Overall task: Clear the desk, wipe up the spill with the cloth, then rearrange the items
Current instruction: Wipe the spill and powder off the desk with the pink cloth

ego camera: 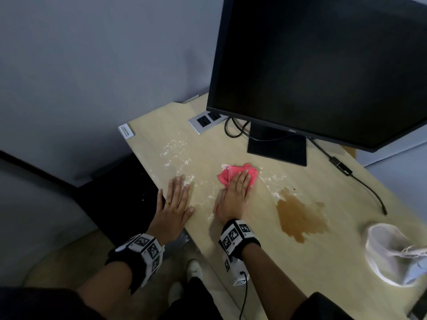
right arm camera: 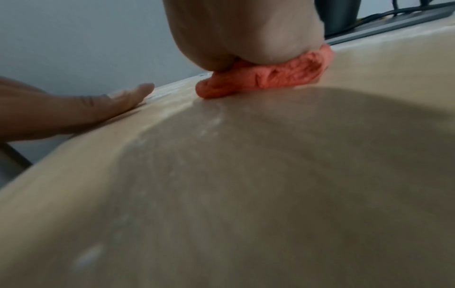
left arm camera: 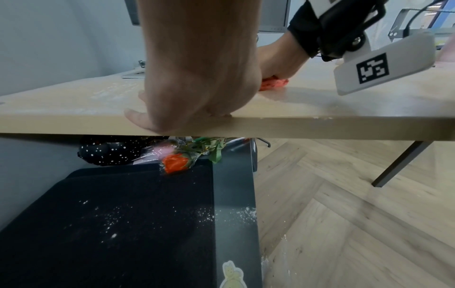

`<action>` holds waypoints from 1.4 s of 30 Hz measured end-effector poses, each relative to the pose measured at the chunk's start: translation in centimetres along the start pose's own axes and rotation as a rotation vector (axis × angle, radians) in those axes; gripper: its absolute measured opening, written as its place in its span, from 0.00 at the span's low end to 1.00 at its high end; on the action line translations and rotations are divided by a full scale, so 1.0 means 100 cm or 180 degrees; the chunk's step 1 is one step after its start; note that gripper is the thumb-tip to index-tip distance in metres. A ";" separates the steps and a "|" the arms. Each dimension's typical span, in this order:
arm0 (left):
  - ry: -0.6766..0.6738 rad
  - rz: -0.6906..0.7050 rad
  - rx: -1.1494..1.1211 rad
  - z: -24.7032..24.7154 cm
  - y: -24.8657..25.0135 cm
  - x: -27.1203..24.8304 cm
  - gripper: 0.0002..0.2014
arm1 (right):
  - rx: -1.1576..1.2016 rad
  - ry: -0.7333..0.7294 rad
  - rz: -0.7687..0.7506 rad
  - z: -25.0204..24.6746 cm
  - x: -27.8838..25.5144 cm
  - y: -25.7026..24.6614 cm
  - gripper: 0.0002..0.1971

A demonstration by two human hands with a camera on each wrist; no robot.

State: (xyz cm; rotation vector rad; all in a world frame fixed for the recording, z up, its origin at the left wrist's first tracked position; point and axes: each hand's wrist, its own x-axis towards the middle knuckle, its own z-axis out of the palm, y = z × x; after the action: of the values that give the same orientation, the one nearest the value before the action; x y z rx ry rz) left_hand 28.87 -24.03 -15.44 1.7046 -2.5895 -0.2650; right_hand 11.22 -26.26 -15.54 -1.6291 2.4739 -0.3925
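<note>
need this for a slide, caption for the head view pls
Right hand presses pink cloth on desk beside brown spill; left hand flat at edge.

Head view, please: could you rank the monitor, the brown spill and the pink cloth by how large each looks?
1. Monitor, by far.
2. Brown spill.
3. Pink cloth, though the right hand covers part of it, so its full extent is unsure.
</note>
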 end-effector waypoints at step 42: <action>-0.0211 -0.0930 -0.0140 -0.017 -0.055 0.057 0.40 | -0.0226 -0.0699 -0.1031 0.025 0.086 -0.100 0.28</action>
State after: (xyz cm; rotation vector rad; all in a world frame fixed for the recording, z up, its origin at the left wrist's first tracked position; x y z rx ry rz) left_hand 31.79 -31.63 -14.99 2.0891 -2.3492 -0.3885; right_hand 17.25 -38.24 -14.75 -1.9892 2.0922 -0.1525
